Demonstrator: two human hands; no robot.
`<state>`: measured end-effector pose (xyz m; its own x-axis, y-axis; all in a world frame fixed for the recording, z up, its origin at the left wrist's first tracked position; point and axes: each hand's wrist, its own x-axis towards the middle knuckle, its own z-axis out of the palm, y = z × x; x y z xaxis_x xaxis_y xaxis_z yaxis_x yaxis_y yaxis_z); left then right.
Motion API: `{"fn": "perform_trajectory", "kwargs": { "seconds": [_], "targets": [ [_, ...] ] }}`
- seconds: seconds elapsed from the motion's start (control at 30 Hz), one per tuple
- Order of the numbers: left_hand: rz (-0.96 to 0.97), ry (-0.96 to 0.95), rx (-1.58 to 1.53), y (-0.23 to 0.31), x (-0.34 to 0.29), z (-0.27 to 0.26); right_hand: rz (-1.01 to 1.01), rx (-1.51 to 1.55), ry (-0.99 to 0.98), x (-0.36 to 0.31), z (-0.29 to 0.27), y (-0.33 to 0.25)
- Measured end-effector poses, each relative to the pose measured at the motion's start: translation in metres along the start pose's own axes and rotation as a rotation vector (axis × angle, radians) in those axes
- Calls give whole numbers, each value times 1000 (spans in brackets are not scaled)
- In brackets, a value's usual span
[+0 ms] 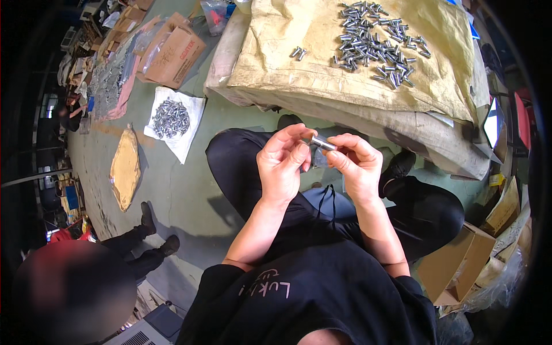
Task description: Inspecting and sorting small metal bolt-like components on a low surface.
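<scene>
In front of my lap I hold a short, shiny metal pin (324, 143) that looks like a bolt with a wider head. The fingertips of my left hand (282, 167) close on its left end. My right hand (359, 167) pinches its right end between thumb and fingers. Beyond my hands, a loose pile of similar metal pins (374, 43) lies on a yellowish woven cloth (287, 80) over a low work surface. To the left of that pile, a few pins (298, 53) lie apart on the cloth.
Many small metal parts (171, 118) are heaped on a white sheet (192, 106) on the floor at left. Near it are a cardboard box (172, 52) and a flat tan sack (125, 169). Another person (75, 293) is at lower left. An open carton (454, 264) stands at right.
</scene>
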<state>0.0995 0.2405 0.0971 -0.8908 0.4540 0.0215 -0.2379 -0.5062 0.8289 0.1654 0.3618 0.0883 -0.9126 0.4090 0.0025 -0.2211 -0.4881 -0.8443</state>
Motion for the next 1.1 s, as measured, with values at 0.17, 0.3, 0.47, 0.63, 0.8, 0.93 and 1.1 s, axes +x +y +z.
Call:
{"fn": "perform_trajectory", "kwargs": {
  "seconds": [0.17,0.3,0.47,0.63,0.8,0.93,1.1],
  "targets": [
    [2,0,-19,1,1,0,-58,5,-37,2,2,2],
    [9,4,-28,2,2,-1,-92,5,-42,3,4,3],
    [-3,9,-46,4,2,1,-198,-127,-4,3,9,7],
    [-61,25,-122,7,2,-1,-605,-608,14,4,21,10],
    [-163,19,-211,9,1,-5,-741,-703,0,5,23,19],
    [-173,15,-230,8,0,-6,-785,-753,-3,5,24,19],
    [-227,9,-152,2,4,-8,-419,-565,33,-3,7,14]
  ]
}}
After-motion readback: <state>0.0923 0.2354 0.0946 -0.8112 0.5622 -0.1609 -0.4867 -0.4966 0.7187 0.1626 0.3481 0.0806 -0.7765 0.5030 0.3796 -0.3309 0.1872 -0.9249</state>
